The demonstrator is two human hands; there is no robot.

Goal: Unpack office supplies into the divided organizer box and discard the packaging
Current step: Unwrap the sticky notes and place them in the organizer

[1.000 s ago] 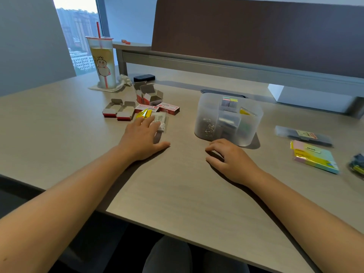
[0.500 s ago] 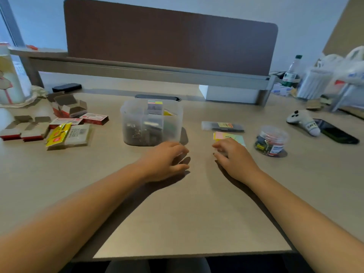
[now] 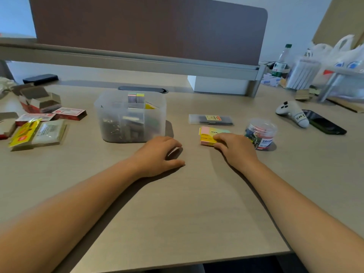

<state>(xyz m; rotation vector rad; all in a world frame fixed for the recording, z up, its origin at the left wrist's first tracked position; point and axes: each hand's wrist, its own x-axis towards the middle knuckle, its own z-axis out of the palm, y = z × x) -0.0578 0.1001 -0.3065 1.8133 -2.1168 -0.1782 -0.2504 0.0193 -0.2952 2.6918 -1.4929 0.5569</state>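
Observation:
The translucent divided organizer box (image 3: 110,107) stands mid-desk with clips, staples and small sticky flags inside. To its right lies a wrapped pack of pastel sticky notes (image 3: 206,135). My right hand (image 3: 235,147) rests on that pack, fingers closing over its right end. My left hand (image 3: 157,153) lies on the desk just in front of the box, fingers loosely curled, holding nothing. Behind the notes is a flat clear pack of staples (image 3: 210,119), and a small clear jar of coloured binder clips (image 3: 261,133) stands to the right.
Emptied red and white cartons (image 3: 39,101) and yellow plastic wrappers (image 3: 37,133) lie at the left. A game controller (image 3: 293,113) and a black phone (image 3: 323,125) sit at the far right. A brown divider panel (image 3: 147,26) closes the back.
My view swung right. My left hand left the wrappers at the left and came to rest in front of the box. My right hand moved right onto the sticky notes pack.

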